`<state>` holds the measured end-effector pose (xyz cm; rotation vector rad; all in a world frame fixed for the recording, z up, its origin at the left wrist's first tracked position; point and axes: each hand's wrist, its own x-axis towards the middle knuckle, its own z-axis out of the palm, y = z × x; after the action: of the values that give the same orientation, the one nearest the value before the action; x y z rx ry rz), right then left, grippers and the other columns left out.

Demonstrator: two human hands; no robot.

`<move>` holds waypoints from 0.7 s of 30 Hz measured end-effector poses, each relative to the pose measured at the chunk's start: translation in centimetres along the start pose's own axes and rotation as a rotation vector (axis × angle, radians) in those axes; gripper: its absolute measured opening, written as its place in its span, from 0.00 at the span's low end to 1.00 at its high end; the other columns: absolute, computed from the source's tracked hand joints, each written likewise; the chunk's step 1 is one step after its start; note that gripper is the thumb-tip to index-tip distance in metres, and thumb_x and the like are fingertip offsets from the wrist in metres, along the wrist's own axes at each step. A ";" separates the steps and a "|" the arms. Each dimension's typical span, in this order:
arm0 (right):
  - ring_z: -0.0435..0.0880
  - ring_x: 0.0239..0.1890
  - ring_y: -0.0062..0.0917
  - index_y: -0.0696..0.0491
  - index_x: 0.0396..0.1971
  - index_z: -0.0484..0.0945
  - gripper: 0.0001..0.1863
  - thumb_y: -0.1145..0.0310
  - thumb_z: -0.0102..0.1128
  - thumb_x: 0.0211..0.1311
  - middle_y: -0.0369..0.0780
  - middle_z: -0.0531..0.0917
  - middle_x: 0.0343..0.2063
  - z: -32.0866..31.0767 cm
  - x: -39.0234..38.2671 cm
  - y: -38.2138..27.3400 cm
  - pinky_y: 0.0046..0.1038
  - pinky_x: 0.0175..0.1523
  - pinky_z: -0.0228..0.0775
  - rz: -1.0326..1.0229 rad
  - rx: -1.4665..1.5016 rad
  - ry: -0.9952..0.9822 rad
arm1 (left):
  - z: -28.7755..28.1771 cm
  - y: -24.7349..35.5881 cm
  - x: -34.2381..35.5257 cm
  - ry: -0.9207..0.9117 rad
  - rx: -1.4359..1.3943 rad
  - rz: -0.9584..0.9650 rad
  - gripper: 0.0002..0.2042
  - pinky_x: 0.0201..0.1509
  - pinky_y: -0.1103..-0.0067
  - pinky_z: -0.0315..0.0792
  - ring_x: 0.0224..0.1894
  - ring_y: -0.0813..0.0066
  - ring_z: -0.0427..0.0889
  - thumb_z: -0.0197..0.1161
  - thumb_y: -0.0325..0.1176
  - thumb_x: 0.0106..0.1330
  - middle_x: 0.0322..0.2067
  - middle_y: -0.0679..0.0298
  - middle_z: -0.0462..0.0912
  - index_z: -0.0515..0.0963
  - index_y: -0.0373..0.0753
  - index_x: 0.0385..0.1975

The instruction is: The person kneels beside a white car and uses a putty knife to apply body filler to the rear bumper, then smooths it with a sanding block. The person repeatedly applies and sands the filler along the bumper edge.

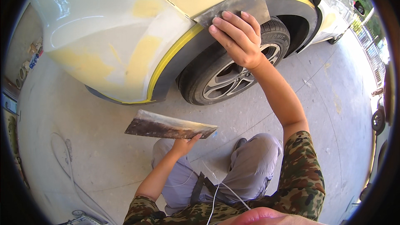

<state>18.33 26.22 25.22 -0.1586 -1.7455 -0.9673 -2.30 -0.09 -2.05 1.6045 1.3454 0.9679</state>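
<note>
My right hand [239, 37], fingers pressed onto a thin metal spreader blade [260, 8], holds it against the white car's panel at the top of the wheel arch. My left hand [183, 145] grips a rectangular metal plate [166, 124], smeared dark brown with a paler streak, low in front of the car. The car's bodywork [75, 25] has pale yellow patches [141, 58], and yellow tape [168, 56] runs along the edge of the dark arch trim [158, 83]. Under it sits a black tyre with a silver alloy wheel [221, 87], partly hidden behind my right hand and forearm.
I am low on the concrete floor [325, 150], knees bent [258, 162]. A looped hose [66, 162] lies at the left and assorted items [33, 58] stand along the left wall. Another vehicle [378, 121] stands at the right, near a fence. White cables hang over my lap.
</note>
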 end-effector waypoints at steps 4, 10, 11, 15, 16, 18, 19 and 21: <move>0.86 0.57 0.26 0.46 0.49 0.91 0.16 0.70 0.67 0.61 0.31 0.89 0.51 0.4 -0.2 0.3 0.36 0.66 0.71 -0.006 0.011 0.008 | 0.1 -0.2 0.1 -0.006 -0.035 -0.005 0.16 0.59 0.67 0.75 0.51 0.58 0.86 0.67 0.40 0.75 0.48 0.54 0.90 0.85 0.33 0.51; 0.86 0.57 0.26 0.46 0.49 0.91 0.16 0.70 0.67 0.61 0.31 0.89 0.51 0.5 -0.2 0.2 0.35 0.66 0.71 -0.007 0.015 -0.014 | -0.2 -0.2 -0.1 -0.023 0.002 -0.037 0.16 0.59 0.67 0.76 0.51 0.58 0.86 0.67 0.40 0.74 0.47 0.54 0.90 0.85 0.33 0.50; 0.86 0.57 0.26 0.46 0.49 0.91 0.16 0.70 0.67 0.61 0.31 0.89 0.51 0.4 -0.1 0.3 0.35 0.66 0.71 -0.029 0.006 -0.016 | -0.2 0.0 -0.1 -0.011 -0.014 -0.005 0.16 0.59 0.67 0.76 0.51 0.58 0.86 0.67 0.40 0.74 0.47 0.54 0.90 0.85 0.33 0.50; 0.86 0.57 0.26 0.47 0.49 0.91 0.16 0.70 0.66 0.60 0.32 0.89 0.52 0.0 0.2 0.4 0.35 0.65 0.72 -0.026 0.012 -0.048 | -0.2 0.1 -0.2 -0.006 -0.043 -0.006 0.16 0.59 0.67 0.76 0.50 0.57 0.87 0.67 0.40 0.74 0.47 0.54 0.90 0.85 0.33 0.50; 0.86 0.58 0.26 0.47 0.49 0.91 0.17 0.70 0.66 0.60 0.32 0.89 0.52 -0.1 0.3 0.5 0.35 0.65 0.72 -0.029 0.015 -0.057 | -0.2 0.1 -0.1 -0.005 -0.048 -0.007 0.16 0.58 0.67 0.76 0.50 0.57 0.87 0.67 0.40 0.74 0.46 0.54 0.90 0.85 0.33 0.49; 0.86 0.58 0.26 0.47 0.49 0.91 0.17 0.69 0.66 0.60 0.32 0.89 0.52 -0.3 0.4 0.7 0.35 0.64 0.72 -0.038 0.015 -0.080 | -0.2 0.0 0.0 -0.016 -0.028 0.011 0.15 0.57 0.70 0.77 0.49 0.63 0.87 0.67 0.39 0.74 0.46 0.57 0.90 0.84 0.32 0.50; 0.86 0.58 0.26 0.47 0.49 0.91 0.17 0.69 0.66 0.60 0.32 0.89 0.52 -0.5 0.5 0.7 0.35 0.64 0.73 -0.043 0.015 -0.091 | -0.2 -0.1 0.0 -0.022 -0.022 0.013 0.15 0.57 0.71 0.77 0.49 0.65 0.87 0.68 0.39 0.74 0.46 0.58 0.90 0.84 0.32 0.50; 0.85 0.58 0.26 0.47 0.49 0.91 0.17 0.69 0.65 0.59 0.32 0.89 0.53 -0.7 0.8 0.7 0.35 0.64 0.73 -0.050 0.016 -0.109 | -0.2 -0.2 0.1 -0.027 -0.005 0.029 0.15 0.57 0.71 0.77 0.49 0.66 0.87 0.68 0.39 0.74 0.46 0.58 0.90 0.84 0.32 0.50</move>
<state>18.92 25.99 26.31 -0.1603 -1.8642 -0.9964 -2.55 0.02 -2.16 1.6312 1.3038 0.9632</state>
